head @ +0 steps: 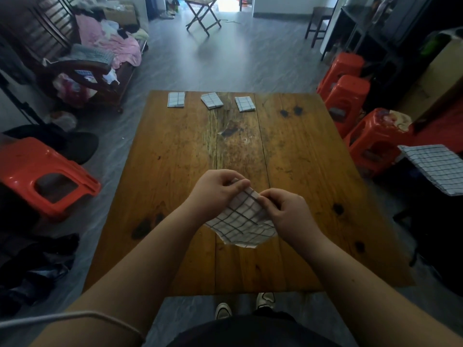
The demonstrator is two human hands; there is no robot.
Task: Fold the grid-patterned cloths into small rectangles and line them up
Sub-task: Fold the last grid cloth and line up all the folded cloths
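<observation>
Close in, both hands are on the job. The left grip [215, 189] has its fingers curled round the upper corner of the cloth [243, 221], thumb and fingertips pinching it. Just beside it, the right grip [288, 211] is pinched onto the same top edge. Neither one is slack or empty.

The cloth sits between the two and hangs below them, part-folded, over the near middle of the surface [175, 171]. Whether its bottom edge touches the wood, I cannot tell.

This looks like thin, light fabric: soft, floppy, with no stiffness of its own. It should sag wherever it isn't held and take a crease easily. Best hold, by my reading, is at corners and along edges, and the grid lines give a ready guide for squaring up each fold. The layers may slide apart if the pinch loosens.

Off to the right, well clear of the surface, a stack [441, 169] of unfolded grid cloths waits on something dark.

At the far edge lie three finished ones: the left rectangle [176, 99], the middle rectangle [212, 100], sitting a little skewed, and the right rectangle [245, 104]. They are spaced apart in a row, with bare wood to the right for the next one.
</observation>
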